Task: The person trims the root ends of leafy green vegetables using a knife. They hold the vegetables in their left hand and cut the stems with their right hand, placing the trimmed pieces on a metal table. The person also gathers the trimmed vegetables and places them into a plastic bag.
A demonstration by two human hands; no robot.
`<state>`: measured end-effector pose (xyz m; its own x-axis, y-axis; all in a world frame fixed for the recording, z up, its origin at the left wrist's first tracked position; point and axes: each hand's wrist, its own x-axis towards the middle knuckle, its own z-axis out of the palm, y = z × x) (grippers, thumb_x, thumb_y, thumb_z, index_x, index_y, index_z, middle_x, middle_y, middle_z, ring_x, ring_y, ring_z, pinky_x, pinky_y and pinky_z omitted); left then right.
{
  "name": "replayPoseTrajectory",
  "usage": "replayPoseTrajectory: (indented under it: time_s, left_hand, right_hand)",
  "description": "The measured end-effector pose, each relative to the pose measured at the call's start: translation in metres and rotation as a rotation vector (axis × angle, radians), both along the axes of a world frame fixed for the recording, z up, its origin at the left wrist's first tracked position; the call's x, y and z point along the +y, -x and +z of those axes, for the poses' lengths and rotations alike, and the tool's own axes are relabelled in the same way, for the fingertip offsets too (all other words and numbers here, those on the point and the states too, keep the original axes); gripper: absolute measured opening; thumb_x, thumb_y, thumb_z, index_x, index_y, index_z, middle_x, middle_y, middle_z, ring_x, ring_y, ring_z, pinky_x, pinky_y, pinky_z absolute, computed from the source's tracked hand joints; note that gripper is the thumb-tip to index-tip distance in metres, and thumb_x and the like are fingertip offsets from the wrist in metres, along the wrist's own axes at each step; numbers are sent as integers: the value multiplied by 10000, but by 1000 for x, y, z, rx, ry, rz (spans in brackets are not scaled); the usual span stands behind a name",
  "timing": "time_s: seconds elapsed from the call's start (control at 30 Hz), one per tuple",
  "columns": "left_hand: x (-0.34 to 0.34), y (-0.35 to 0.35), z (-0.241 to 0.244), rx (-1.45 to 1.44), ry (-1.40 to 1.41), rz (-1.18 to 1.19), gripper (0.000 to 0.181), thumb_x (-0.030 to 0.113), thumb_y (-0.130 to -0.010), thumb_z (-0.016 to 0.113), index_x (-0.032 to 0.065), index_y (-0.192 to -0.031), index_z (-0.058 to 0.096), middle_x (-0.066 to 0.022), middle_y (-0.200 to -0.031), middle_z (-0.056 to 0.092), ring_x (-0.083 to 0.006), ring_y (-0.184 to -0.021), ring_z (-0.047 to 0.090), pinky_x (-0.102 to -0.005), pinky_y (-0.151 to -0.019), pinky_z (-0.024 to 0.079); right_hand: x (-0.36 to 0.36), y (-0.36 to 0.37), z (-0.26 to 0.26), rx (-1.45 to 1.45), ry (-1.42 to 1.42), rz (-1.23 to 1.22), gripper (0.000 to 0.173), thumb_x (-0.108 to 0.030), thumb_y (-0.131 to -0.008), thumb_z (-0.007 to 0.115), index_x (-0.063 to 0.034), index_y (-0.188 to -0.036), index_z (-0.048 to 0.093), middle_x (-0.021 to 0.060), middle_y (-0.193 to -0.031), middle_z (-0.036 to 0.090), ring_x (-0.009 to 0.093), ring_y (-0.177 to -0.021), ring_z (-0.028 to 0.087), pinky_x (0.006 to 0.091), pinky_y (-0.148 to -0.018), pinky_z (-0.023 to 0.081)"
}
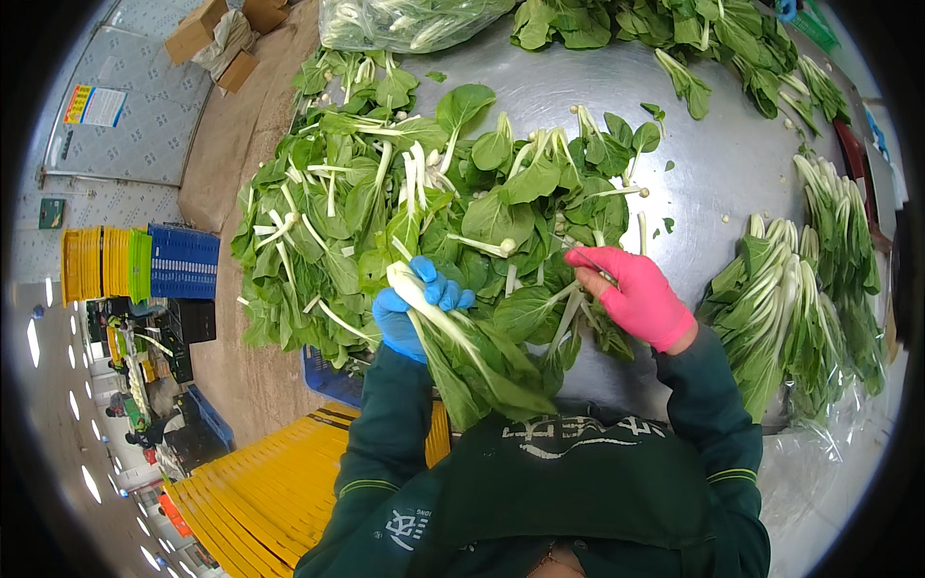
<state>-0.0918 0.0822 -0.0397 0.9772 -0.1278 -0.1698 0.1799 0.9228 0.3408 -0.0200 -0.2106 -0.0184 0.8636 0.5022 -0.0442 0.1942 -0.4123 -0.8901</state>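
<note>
My left hand (pixel 412 311), in a blue glove, grips a head of bok choy (pixel 462 336) by its white base, its leaves hanging toward my apron. In a pink glove with the thumb tip bare, my right hand (pixel 639 292) holds a small knife (pixel 594 264); most of it is hidden by the fingers, and only a thin strip of metal shows. Beneath and beyond both hands spreads a heap of loose bok choy leaves and cut stems (pixel 361 209). A cut white root end (pixel 508 247) lies on the heap between my hands.
The heap rests on a steel table (pixel 701 166). Trimmed bok choy (pixel 784 289) is stacked at the right, near plastic film (pixel 816 462). A filled clear bag (pixel 419 22) stands at the far edge. Yellow crates (pixel 267 491) and a blue crate (pixel 329 379) sit at the left.
</note>
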Motion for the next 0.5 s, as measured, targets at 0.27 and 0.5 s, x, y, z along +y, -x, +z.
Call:
replayPoseTrajectory:
  time_s: [0.27,0.5]
  left_hand:
    - [-43,-23,22,314,-321,79,500,245,-888,604,-21,-1284,452,-155,-1055,616,-253,-956,612,-368,-903,502]
    - [-109,-43,30,456,-31,-51,499,322,-937,584,-45,-1260,484,-200,-1211,570,-311,-1162,529,-442,-1060,390]
  right_hand:
    - [33,17,28,388,-228,267,892,-532,-749,737,25,-1367,417,216,-1296,542,323,-1197,539,375,-993,421]
    - [-18,31,11,599,-390,-34,694,-292,-799,758,27,-1339,459,152,-1262,571,203,-1128,562,325,-973,424]
